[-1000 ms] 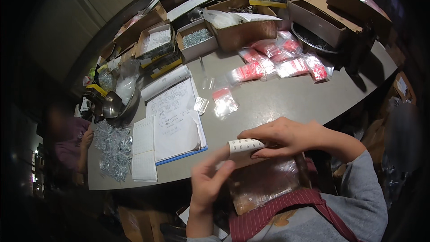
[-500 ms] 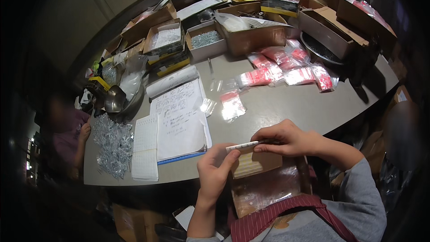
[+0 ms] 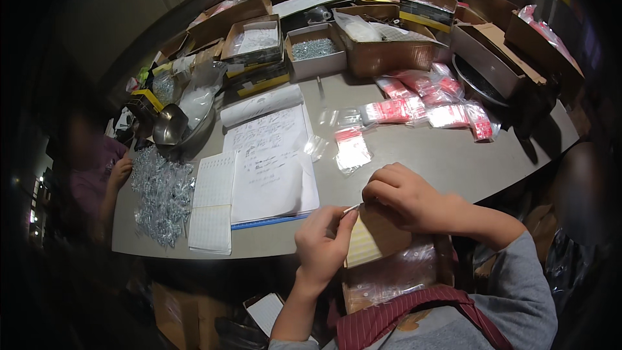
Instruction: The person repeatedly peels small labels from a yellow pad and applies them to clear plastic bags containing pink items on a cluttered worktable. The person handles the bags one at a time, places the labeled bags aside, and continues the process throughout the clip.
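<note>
Between thumb and fingers, my left hand (image 3: pixel 324 244) pinches a thin white strip (image 3: pixel 352 209), only a short end of which shows. My right hand (image 3: pixel 409 199) is closed with its fingertips at the strip's other end; whether it grips the strip is hidden. Just below the hands is a pale sheet with yellow stripes (image 3: pixel 368 236), partly covered by the right hand. It lies over a brown box (image 3: pixel 353 298) at my lap, which holds clear plastic with small pieces in it.
On the table lie an open notebook (image 3: pixel 210 220), a paper pad (image 3: pixel 265 185), a heap of bagged metal parts (image 3: pixel 159 201) and red-and-clear plastic bags (image 3: pixel 392 111). Boxes and a bin of screws (image 3: pixel 314 48) line the back. Another person's hand (image 3: pixel 121 170) rests at the left edge.
My hands have come closer together, and my right hand has curled over the strip. Less of the strip shows, and its printed face is out of sight. The view has shifted slightly.
</note>
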A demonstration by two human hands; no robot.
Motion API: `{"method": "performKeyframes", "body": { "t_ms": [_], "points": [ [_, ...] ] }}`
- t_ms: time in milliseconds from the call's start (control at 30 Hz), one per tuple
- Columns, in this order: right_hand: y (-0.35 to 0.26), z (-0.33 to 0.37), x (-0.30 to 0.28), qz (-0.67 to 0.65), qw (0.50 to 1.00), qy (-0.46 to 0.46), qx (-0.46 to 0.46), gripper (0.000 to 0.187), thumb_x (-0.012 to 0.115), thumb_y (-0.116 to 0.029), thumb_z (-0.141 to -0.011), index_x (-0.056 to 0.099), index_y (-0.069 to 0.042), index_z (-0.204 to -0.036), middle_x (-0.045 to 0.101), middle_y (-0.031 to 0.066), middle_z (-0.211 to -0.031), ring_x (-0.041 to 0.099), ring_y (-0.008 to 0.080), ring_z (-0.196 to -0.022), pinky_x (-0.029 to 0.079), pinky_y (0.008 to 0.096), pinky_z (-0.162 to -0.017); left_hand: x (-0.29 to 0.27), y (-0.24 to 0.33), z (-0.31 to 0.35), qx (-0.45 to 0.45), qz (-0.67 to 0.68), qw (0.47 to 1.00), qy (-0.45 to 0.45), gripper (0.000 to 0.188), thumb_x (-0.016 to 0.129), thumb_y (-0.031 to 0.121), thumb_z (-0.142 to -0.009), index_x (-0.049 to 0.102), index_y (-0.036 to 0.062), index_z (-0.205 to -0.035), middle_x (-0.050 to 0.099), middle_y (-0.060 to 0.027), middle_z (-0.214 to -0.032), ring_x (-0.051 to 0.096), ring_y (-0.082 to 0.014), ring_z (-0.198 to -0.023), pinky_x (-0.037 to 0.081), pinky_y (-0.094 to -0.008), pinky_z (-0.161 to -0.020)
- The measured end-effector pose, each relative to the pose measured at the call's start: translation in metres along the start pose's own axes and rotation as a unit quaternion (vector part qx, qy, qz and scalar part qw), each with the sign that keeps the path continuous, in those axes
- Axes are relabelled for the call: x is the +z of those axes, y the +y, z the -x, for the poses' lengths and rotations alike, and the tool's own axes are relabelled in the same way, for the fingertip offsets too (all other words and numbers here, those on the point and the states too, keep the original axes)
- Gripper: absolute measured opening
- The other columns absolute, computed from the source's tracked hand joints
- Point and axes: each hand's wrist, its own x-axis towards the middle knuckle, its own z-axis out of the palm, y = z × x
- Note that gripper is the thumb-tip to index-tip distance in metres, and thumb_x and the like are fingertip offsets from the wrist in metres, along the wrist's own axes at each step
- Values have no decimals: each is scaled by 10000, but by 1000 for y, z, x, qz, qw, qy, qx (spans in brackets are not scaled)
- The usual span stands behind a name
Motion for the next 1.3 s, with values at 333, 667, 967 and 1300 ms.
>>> {"method": "performKeyframes", "body": {
  "t_ms": [333, 667, 967, 1300],
  "points": [
    [2, -12, 11, 55, 996, 13, -63, 244, 721, -31, -772, 618, -30, -994, 609, 107, -916, 614, 321, -833, 511, 397, -773, -9, -21, -8, -165, 44, 985, -29, 230, 756, 213, -930, 700, -10, -917, 683, -76, -704, 620, -109, -611, 478, -277, -578],
    [74, -36, 21, -141, 983, -63, 101, 137, 676, -61, -838, 595, 14, -920, 658, 135, -954, 645, 268, -905, 512, 394, -879, -16, -19, -6, -100, 39, 991, -77, 195, 767, 184, -901, 709, -3, -900, 687, -85, -741, 641, -131, -641, 496, -284, -608],
    [76, 23, -42, -444, 863, -144, 193, 137, 719, -97, -790, 647, -3, -860, 690, 68, -940, 646, 153, -927, 500, 298, -849, -25, -25, -5, -79, 164, 961, -206, 147, 771, 135, -871, 729, -3, -901, 690, -80, -745, 635, -126, -676, 499, -272, -642],
    [33, 7, -47, -285, 867, -171, 371, 178, 682, -200, -954, 639, -27, -959, 628, 10, -766, 592, 86, -701, 486, 269, -650, -20, -25, -3, -154, 187, 957, -161, 150, 763, 130, -877, 723, -9, -917, 702, -40, -785, 625, -86, -729, 503, -251, -689]
  ]
}}
